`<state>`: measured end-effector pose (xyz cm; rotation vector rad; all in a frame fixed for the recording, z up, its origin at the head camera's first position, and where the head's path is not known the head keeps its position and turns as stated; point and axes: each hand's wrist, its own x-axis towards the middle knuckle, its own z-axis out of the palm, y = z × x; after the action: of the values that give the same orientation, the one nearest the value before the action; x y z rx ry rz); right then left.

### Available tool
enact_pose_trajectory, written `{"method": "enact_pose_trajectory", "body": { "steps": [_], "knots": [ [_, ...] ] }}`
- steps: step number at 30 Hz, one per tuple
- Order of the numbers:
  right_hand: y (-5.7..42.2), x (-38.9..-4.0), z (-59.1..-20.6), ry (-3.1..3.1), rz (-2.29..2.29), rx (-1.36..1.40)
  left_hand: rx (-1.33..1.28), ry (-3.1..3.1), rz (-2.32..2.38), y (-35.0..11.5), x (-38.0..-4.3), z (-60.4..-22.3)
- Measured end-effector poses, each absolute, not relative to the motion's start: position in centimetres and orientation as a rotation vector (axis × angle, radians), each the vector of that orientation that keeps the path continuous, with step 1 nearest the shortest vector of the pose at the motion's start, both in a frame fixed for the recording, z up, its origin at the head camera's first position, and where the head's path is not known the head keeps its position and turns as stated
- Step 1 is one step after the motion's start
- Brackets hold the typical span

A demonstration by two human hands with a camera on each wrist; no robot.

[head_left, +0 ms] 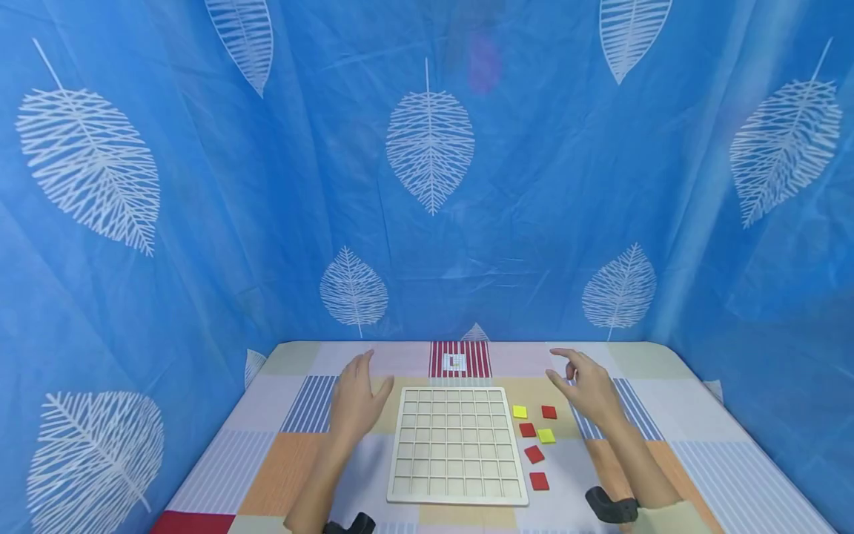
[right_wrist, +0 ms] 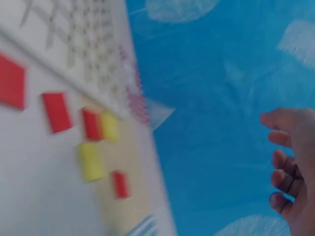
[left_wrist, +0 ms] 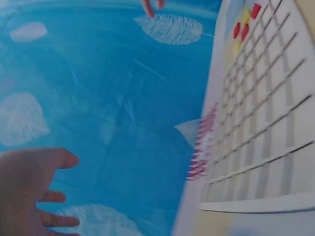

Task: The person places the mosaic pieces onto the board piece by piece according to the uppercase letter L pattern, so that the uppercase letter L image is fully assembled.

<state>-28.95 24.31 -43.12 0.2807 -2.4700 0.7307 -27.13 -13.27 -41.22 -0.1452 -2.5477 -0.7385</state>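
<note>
A cream square grid board [head_left: 457, 445] with raised ridges lies on the table, its cells bare. Along its right side are several loose square tiles, among them a red tile [head_left: 539, 481] near the front and a yellow tile [head_left: 520, 411] at the back. My left hand [head_left: 355, 400] hovers to the left of the board, fingers extended and thumb apart, holding nothing. To the right of the tiles my right hand [head_left: 590, 389] is raised, its fingers loosely bent with a gap to the thumb. Nothing sits in it, as the right wrist view also shows.
A small card [head_left: 454, 362] printed with a grid and a coloured mark lies behind the board, over a red-striped patch. The patchwork tablecloth [head_left: 267, 475] covers the table. Blue curtains [head_left: 427, 259] with white leaf prints enclose the back and both sides.
</note>
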Motion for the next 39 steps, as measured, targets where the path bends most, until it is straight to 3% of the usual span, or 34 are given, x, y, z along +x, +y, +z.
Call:
{"method": "enact_pose_trajectory", "body": {
  "steps": [11,17,39],
  "knots": [
    [26.0,-30.3,-50.4,-2.706,1.084,0.052,-0.108,-2.611,-1.011,-12.3,-27.0,-49.6],
    [26.6,-30.1,-52.7,-2.801,0.98,0.042,-0.094,-2.659,-1.05,-12.0,-27.0,-52.4],
    [26.0,-29.3,-52.6,-2.762,0.995,0.017,-0.201,-2.706,-0.877,-12.2,-26.9,-53.9]
  ]
}}
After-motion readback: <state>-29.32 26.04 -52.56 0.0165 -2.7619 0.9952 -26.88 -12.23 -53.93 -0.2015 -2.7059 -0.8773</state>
